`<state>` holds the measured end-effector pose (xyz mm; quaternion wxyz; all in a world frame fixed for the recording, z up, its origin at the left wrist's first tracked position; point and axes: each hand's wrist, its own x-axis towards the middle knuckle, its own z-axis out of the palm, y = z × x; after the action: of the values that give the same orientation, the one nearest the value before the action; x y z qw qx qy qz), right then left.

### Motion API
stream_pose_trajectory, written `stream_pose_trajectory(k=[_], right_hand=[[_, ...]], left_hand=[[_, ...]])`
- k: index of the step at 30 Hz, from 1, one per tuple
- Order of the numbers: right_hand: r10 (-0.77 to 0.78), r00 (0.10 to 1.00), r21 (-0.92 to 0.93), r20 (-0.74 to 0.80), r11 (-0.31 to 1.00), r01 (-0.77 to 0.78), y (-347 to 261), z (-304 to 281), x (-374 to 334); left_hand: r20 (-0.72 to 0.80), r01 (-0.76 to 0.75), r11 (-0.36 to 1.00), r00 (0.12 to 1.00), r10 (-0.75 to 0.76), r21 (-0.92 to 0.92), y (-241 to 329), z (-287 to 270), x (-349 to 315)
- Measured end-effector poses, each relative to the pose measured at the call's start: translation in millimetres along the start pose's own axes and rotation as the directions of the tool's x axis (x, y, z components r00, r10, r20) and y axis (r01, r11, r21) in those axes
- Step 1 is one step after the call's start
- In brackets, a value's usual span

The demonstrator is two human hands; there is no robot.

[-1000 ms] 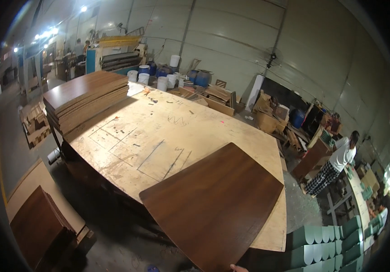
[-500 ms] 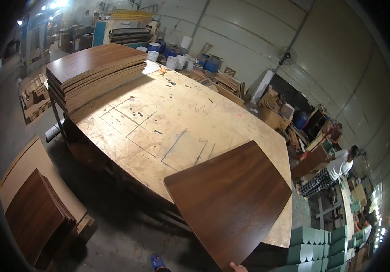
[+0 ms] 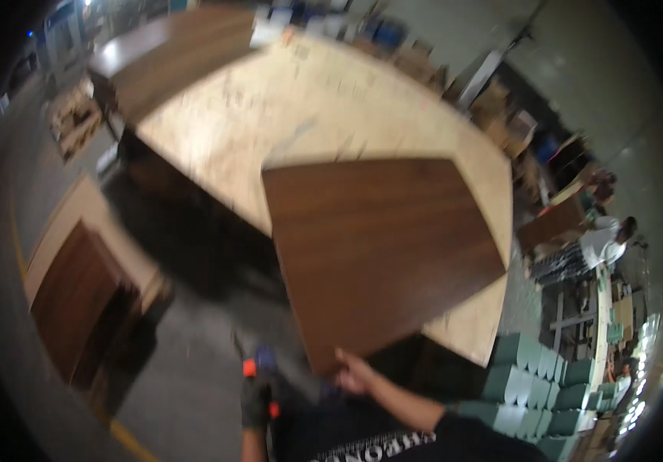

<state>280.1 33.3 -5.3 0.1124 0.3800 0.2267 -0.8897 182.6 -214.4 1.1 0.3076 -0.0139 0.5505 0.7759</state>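
A dark brown wood-grain panel (image 3: 389,246) lies flat on the pale worktable (image 3: 216,131), its near corner reaching out past the table edge. At that corner my bare right hand (image 3: 356,377) grips the panel's edge with the thumb on top. My left hand (image 3: 256,404) wears a dark glove and is low in front of me, off to the left of the panel. Its fingers are closed round a handheld tool (image 3: 250,368) with orange-red parts and a thin dark tip; motion blur hides its exact kind.
Stacked brown panels (image 3: 177,46) stand on the table's far left. Another brown stack (image 3: 81,300) sits on a pale board at the left floor. Green curved pieces (image 3: 524,369) are piled at right. Beyond them, a person in a white top (image 3: 601,242) stands near another panel.
The panel has turned slightly in view and its near corner appears higher. My left hand with the tool and my right forearm have come into view. The whole view has shifted and blurred.
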Motion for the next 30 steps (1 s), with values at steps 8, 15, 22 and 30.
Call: stream_pose_trajectory(k=[8,15,22,30], right_hand=[[-0.012,0.980,-0.044,0.198,0.999,0.021,4.5,20.6,29.0],[0.031,0.956,-0.012,0.290,1.000,-0.029,7.8,16.3,18.3],[-0.033,0.946,-0.042,0.323,0.998,0.049,9.3,13.6,24.0],[-0.057,0.943,-0.041,0.327,0.996,0.075,15.9,7.0,31.3]], left_hand=[[-0.143,-0.050,0.479,0.923,0.357,0.876,-9.6,63.9,-43.3],[-0.167,0.176,-0.112,0.982,0.091,0.978,-7.6,111.3,-79.8],[-0.091,0.149,-0.176,0.949,0.300,0.973,-20.8,104.4,-77.7],[-0.066,0.138,-0.223,0.951,0.302,0.965,-20.6,92.4,-66.9]])
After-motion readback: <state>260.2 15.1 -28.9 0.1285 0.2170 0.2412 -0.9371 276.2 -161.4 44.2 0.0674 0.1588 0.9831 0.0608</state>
